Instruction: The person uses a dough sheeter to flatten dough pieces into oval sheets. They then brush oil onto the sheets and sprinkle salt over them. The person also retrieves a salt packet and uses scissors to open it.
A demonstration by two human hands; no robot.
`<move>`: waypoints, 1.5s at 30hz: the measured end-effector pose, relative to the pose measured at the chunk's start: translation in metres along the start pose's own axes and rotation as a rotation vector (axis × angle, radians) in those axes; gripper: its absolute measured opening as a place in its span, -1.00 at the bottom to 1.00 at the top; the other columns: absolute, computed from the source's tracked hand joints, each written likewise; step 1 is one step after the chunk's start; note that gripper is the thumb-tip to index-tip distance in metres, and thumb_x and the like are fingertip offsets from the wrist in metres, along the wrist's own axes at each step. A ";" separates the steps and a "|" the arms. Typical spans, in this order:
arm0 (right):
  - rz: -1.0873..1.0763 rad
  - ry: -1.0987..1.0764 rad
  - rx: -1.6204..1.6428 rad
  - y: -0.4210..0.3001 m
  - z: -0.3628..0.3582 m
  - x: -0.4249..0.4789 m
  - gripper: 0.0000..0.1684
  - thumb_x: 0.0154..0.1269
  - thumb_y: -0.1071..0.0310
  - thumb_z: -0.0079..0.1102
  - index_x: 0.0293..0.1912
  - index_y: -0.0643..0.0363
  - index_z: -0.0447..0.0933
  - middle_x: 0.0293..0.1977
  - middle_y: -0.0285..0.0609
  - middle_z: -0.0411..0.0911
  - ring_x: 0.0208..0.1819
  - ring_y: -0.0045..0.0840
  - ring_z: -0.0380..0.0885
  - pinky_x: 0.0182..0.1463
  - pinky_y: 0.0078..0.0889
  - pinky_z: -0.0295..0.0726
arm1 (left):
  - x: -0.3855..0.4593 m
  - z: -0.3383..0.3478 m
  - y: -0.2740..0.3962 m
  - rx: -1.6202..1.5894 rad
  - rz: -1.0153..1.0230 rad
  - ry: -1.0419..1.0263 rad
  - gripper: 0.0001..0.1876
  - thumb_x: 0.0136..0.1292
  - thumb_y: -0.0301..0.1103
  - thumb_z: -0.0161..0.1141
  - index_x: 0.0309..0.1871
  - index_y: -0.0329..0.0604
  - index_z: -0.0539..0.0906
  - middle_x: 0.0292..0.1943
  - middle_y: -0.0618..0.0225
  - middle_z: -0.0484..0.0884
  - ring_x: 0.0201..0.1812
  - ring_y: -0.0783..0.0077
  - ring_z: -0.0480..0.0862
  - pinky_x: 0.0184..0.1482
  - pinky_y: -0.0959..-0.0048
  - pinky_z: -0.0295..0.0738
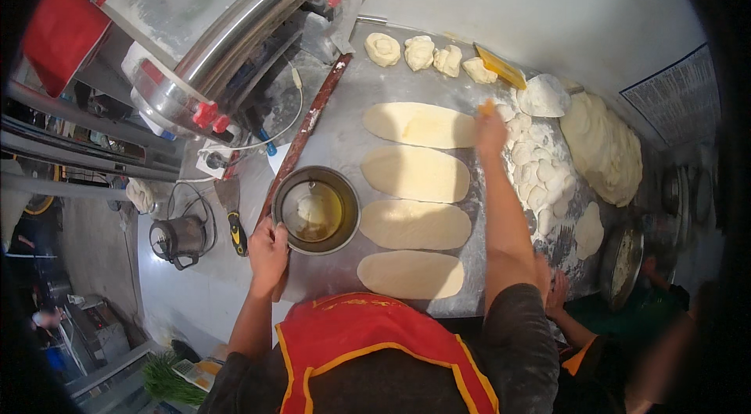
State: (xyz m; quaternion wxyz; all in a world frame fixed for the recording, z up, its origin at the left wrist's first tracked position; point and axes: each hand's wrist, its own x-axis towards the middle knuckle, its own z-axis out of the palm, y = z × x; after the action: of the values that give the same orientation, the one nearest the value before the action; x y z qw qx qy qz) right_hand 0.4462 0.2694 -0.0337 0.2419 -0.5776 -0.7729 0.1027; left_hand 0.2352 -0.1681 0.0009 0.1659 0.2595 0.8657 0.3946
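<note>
My left hand (270,255) grips the rim of a round metal pot (355,209) holding yellowish oil (325,214). Several flat oval dough sheets lie in a column before me: the farthest (422,124), one below it (415,173), another (415,224) and the nearest (410,275). My right hand (491,132), a little blurred, is at the right end of the farthest sheet. Its fingers are closed on a small orange-yellow item (486,107) whose kind I cannot tell. The farthest sheet has a yellowish, shiny patch.
Dough lumps (382,50), a yellow scraper (500,66), floured dough pieces (537,173) and a large dough mass (601,147) lie beyond and right. A brown wooden bar (314,115) edges the worktop. Left are a dough sheeter (246,15), putty knife (236,232) and electric kettle (179,238). Another person's hands (554,291) are lower right.
</note>
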 end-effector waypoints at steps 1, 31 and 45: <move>-0.230 0.030 0.037 -0.011 0.017 -0.009 -0.72 0.21 0.27 0.01 -0.11 0.11 0.53 -0.24 -0.01 0.57 -0.19 -0.15 0.55 -0.15 -0.11 0.48 | 0.003 0.001 -0.001 0.000 0.018 -0.016 -0.83 0.23 -0.42 0.03 -0.43 -0.34 0.47 -0.66 0.33 0.38 -0.60 0.50 0.34 -0.51 0.47 0.29; -0.032 -0.380 1.026 -0.128 -0.117 -0.160 -0.83 0.25 0.42 0.14 -0.18 0.28 0.49 -0.36 -0.21 0.54 -0.40 -0.60 0.54 -0.33 -0.56 0.56 | 0.020 0.026 0.063 0.123 0.220 -0.061 -0.84 0.17 -0.37 0.06 -0.31 -0.31 0.51 -0.41 -0.11 0.55 -0.32 -0.12 0.57 -0.31 0.08 0.43; -0.049 -0.456 0.572 -0.126 -0.074 -0.201 -0.86 0.25 0.45 0.15 -0.21 0.30 0.51 -0.51 -0.19 0.55 -0.49 -0.67 0.52 -0.39 -0.60 0.49 | 0.010 0.042 0.075 0.038 0.350 -0.127 -0.81 0.17 -0.36 0.00 -0.25 -0.33 0.48 -0.32 -0.06 0.56 -0.28 -0.13 0.55 -0.25 0.03 0.41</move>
State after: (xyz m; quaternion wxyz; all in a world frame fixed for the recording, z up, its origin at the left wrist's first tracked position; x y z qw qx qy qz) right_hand 0.4195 0.0313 0.0341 0.2172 -0.4300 -0.7607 0.4350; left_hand 0.2715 -0.0959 0.0316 0.1439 0.4338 0.8025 0.3837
